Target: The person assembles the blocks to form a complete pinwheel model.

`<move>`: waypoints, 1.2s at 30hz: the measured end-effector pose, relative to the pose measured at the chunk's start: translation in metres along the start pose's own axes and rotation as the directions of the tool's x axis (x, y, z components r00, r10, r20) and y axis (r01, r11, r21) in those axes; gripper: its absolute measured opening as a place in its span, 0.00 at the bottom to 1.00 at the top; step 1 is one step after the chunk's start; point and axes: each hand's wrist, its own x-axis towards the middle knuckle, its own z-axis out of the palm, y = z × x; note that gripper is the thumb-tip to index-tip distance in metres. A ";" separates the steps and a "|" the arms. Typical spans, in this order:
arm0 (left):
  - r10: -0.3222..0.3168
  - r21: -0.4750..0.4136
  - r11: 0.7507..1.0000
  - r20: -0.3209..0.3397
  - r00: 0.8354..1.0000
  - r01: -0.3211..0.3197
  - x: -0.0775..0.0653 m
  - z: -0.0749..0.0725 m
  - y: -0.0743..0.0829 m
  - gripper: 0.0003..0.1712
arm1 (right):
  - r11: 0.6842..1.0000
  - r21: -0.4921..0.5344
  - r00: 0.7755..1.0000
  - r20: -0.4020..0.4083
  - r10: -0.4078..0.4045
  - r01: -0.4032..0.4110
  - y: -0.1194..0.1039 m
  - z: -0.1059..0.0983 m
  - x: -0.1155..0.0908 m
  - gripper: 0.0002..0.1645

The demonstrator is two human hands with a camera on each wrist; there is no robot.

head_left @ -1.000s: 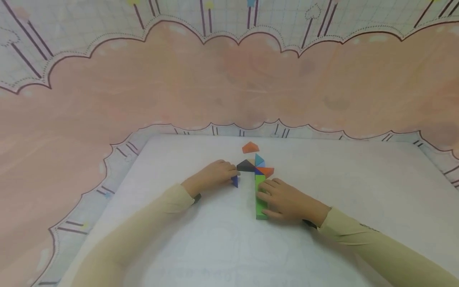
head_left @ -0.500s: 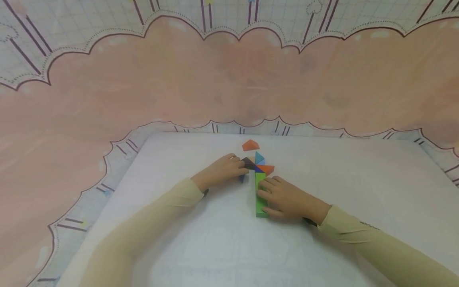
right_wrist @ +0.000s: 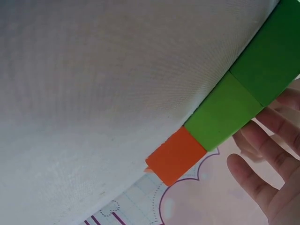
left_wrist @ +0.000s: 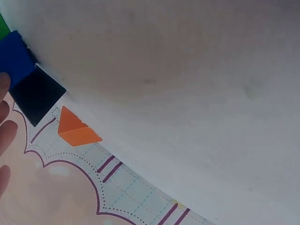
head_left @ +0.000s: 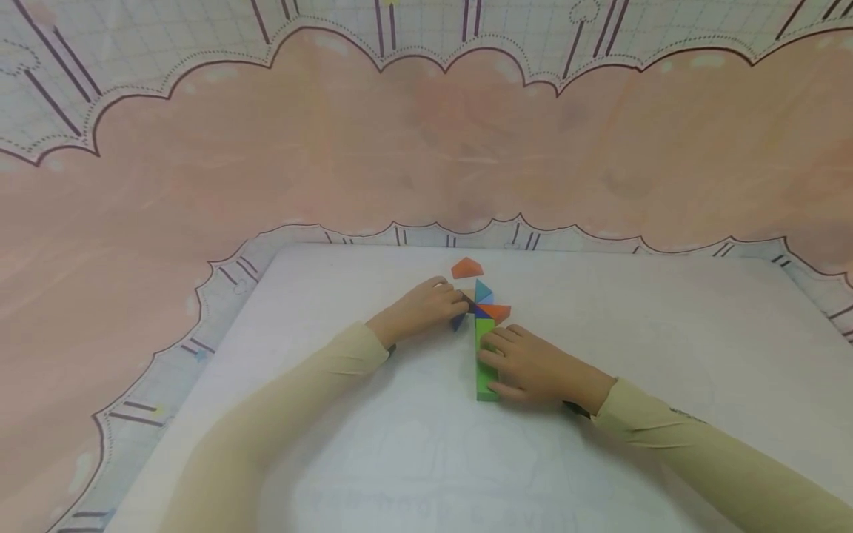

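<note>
My left hand [head_left: 426, 307] pinches a blue triangular block [head_left: 458, 323] at the left of a small group of blocks. Its fingers partly cover a black block [left_wrist: 37, 96], which touches the blue one in the left wrist view. My right hand [head_left: 529, 366] rests its fingertips along the right side and top of a long green row [head_left: 486, 381]. The right wrist view shows this row as a light green block [right_wrist: 222, 112] and a dark green block [right_wrist: 269, 51] end to end, the fingers fairly straight against them.
Beyond the green row lie an orange block [head_left: 498, 312], a light blue triangle [head_left: 483, 290] and a mostly hidden pale block [head_left: 468, 294]. A separate orange block [head_left: 466, 268] lies farther back. Behind the white tabletop [head_left: 373, 444] hangs a patterned cloth [head_left: 400, 148].
My left hand has slid right and slightly away with the blue triangular block, up to the black block, and now covers most of it. My right hand has stayed on the green row.
</note>
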 end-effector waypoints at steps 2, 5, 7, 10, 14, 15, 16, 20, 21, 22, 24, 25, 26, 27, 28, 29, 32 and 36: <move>-0.007 -0.008 1.000 0.002 1.000 0.007 0.001 0.000 -0.001 0.12 | 1.000 0.000 1.000 0.003 -0.001 0.001 0.000 -0.001 0.000 0.25; -0.021 -0.022 1.000 -0.004 1.000 0.021 0.000 -0.001 -0.002 0.11 | 1.000 0.002 1.000 0.005 -0.001 0.001 0.001 -0.001 0.000 0.25; -0.031 -0.021 0.999 -0.018 0.999 0.031 -0.001 -0.001 -0.003 0.11 | 1.000 -0.001 1.000 0.004 -0.002 0.002 0.001 -0.002 0.000 0.25; -0.052 -0.014 0.999 -0.039 0.998 0.052 -0.002 0.001 -0.005 0.15 | 1.000 -0.002 1.000 -0.004 -0.003 0.003 0.002 -0.002 0.000 0.24; -0.083 -0.013 0.996 -0.043 0.996 0.083 -0.001 0.001 -0.005 0.22 | 1.000 -0.004 1.000 -0.003 -0.001 0.001 0.002 -0.002 0.000 0.24; -0.090 -0.013 0.996 -0.043 0.995 0.089 -0.001 0.001 -0.005 0.23 | 1.000 -0.004 1.000 0.000 0.000 0.000 0.002 -0.003 0.000 0.24; -0.096 -0.014 0.995 -0.040 0.995 0.096 -0.001 0.001 -0.005 0.24 | 1.000 -0.005 1.000 0.003 0.002 -0.002 0.002 -0.003 0.000 0.24; -0.119 0.012 0.993 0.003 0.993 0.119 0.000 0.001 -0.005 0.24 | 1.000 -0.005 1.000 -0.005 -0.001 0.001 0.001 -0.003 0.001 0.24; -0.125 0.014 0.992 0.015 0.992 0.124 0.000 0.001 -0.005 0.24 | 1.000 -0.006 1.000 -0.011 -0.004 0.004 0.001 -0.003 0.001 0.24; -0.131 0.013 0.991 0.028 0.991 0.131 0.000 0.001 -0.005 0.23 | 1.000 -0.008 1.000 -0.020 -0.008 0.008 0.001 -0.002 0.001 0.23; -0.141 0.006 0.990 0.046 0.989 0.141 0.000 0.000 -0.004 0.23 | 1.000 -0.014 0.999 -0.035 -0.015 0.015 0.001 -0.001 0.001 0.23; -0.144 -0.003 0.989 0.050 0.988 0.145 0.000 0.000 -0.003 0.23 | 1.000 -0.015 0.999 -0.039 -0.017 0.017 0.001 -0.001 0.000 0.23; -0.148 -0.011 0.989 0.052 0.988 0.149 0.000 0.000 -0.003 0.22 | 1.000 -0.016 0.999 -0.041 -0.019 0.018 0.000 -0.001 0.000 0.23; -0.151 -0.017 0.988 0.051 0.987 0.152 -0.001 0.000 -0.003 0.22 | 1.000 -0.017 0.999 -0.043 -0.021 0.020 0.000 0.000 0.000 0.23; -0.153 -0.023 0.988 0.049 0.987 0.154 -0.001 0.000 -0.003 0.22 | 1.000 -0.017 0.999 -0.045 -0.022 0.021 0.000 0.000 0.000 0.23; -0.153 -0.026 0.988 0.046 0.987 0.155 -0.001 0.000 -0.003 0.21 | 1.000 -0.019 0.999 -0.045 -0.022 0.021 0.000 0.000 0.000 0.23; -0.149 -0.032 0.988 0.028 0.988 0.150 -0.003 0.002 -0.003 0.20 | 1.000 -0.023 0.999 -0.044 -0.020 0.019 0.000 0.002 0.000 0.23; -0.136 -0.048 0.989 0.021 0.990 0.137 -0.005 0.001 -0.003 0.17 | 1.000 -0.023 0.999 -0.043 -0.017 0.016 0.000 0.003 0.000 0.22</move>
